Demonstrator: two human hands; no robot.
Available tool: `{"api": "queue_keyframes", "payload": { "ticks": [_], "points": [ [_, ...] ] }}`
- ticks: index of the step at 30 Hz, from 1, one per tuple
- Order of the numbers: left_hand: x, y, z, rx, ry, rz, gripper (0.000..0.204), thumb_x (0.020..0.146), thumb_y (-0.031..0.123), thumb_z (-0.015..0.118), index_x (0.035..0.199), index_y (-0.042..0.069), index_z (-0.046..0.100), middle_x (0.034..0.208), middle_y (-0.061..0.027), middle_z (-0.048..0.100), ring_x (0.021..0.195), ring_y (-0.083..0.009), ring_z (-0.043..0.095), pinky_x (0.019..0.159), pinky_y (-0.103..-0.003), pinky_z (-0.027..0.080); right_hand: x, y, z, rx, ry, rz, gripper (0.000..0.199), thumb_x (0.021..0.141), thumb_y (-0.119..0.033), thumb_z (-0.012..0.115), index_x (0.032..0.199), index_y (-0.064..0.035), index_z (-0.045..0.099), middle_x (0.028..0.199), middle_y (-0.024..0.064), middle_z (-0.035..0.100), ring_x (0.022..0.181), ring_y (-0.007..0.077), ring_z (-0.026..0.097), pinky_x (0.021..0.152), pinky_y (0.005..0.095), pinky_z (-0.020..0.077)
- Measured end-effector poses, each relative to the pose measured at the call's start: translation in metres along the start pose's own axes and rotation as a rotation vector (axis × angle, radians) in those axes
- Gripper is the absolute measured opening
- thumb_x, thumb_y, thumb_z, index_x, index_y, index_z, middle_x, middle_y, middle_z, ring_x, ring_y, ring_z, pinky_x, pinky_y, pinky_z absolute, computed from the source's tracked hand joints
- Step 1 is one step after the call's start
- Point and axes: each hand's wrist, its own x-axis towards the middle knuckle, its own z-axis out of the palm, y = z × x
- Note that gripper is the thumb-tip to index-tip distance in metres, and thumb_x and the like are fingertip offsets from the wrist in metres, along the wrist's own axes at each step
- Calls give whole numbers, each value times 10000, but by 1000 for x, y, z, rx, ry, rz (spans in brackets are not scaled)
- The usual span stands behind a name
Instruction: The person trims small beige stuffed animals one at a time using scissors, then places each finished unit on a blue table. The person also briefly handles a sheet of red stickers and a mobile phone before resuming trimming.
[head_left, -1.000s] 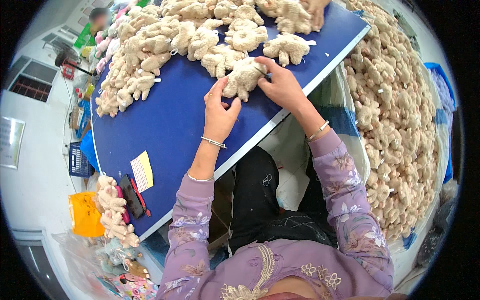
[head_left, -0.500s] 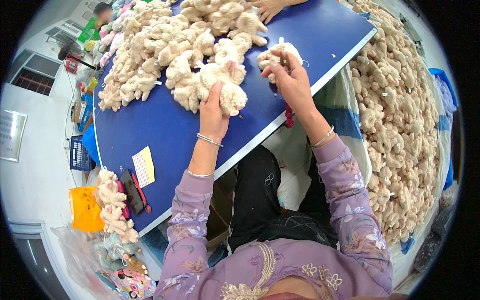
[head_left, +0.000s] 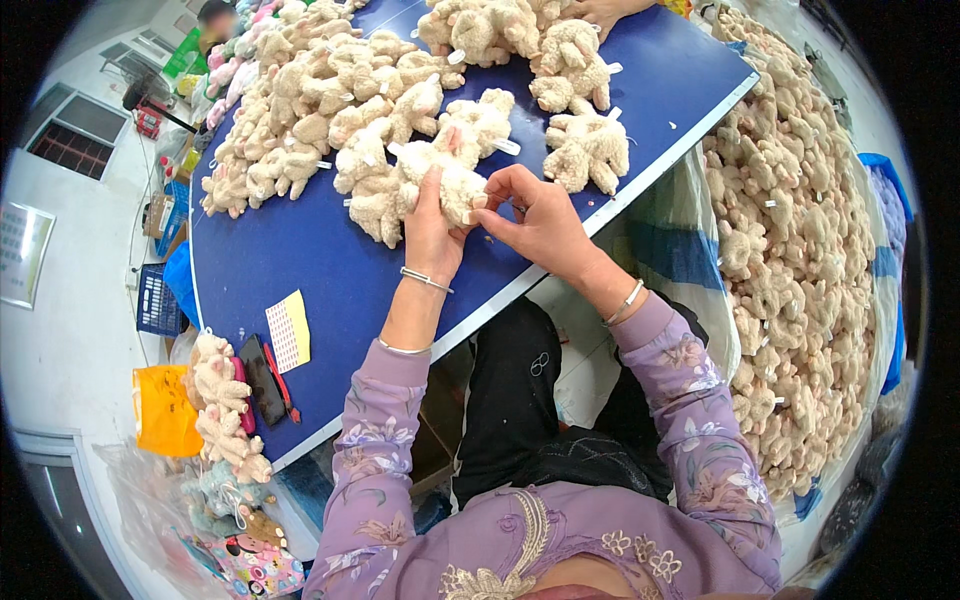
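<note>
My left hand is closed around a cream plush toy, with the thumb pressed on top of it. My right hand pinches at the toy's right end, thumb and forefinger together. Whatever sits between those fingertips is too small to make out. Just beyond my right hand lies another cream plush toy with a small white tag. More of the same toys are heaped on the blue table, touching the far side of the one I hold.
Another person's hand rests at the table's far edge. A large sack of cream toys stands on the right. Near the left edge lie a dark phone, a red pen, a paper sheet and a yellow bag.
My right hand has moved left from the toy on the right to the one in my left hand, and its fingers have come together. The far person's hand has shifted right.
</note>
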Motion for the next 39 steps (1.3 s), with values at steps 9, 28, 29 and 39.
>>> {"api": "queue_keyframes", "payload": {
  "ticks": [9, 28, 29, 39],
  "points": [
    [3, 4, -5, 57, -118, -51, 408, 961, 233, 462, 1320, 40, 483, 1098, -66, 634, 812, -99, 637, 530, -249, 514, 7, -6, -11, -139, -46, -67, 253, 739, -48, 678, 977, -9, 599, 862, 138, 646, 769, 244, 661, 680, 312, 523],
    [16, -12, -31, 49, 203, 56, 341, 921, 168, 589, 1219, 14, 531, 1099, -67, 622, 917, -152, 635, 730, -286, 535, -7, -3, 16, -219, -10, -132, 206, 734, -74, 696, 884, -11, 569, 732, 141, 640, 652, 257, 658, 595, 317, 511],
    [16, -9, -31, 50, 164, 80, 359, 932, 173, 575, 1244, 5, 515, 1124, -73, 613, 960, -153, 625, 755, -289, 531, -6, -4, 16, -188, -37, -177, 201, 733, -69, 693, 880, -10, 570, 721, 137, 635, 635, 256, 650, 585, 314, 507],
    [0, -11, -9, 534, -1, 262, 441, 939, 264, 594, 1273, -2, 483, 1168, -67, 577, 993, -122, 572, 823, -289, 488, 10, 3, -20, 117, -82, 305, 590, 809, -393, 710, 1126, 77, 549, 915, 115, 641, 855, 152, 587, 794, 307, 479]
  ]
}}
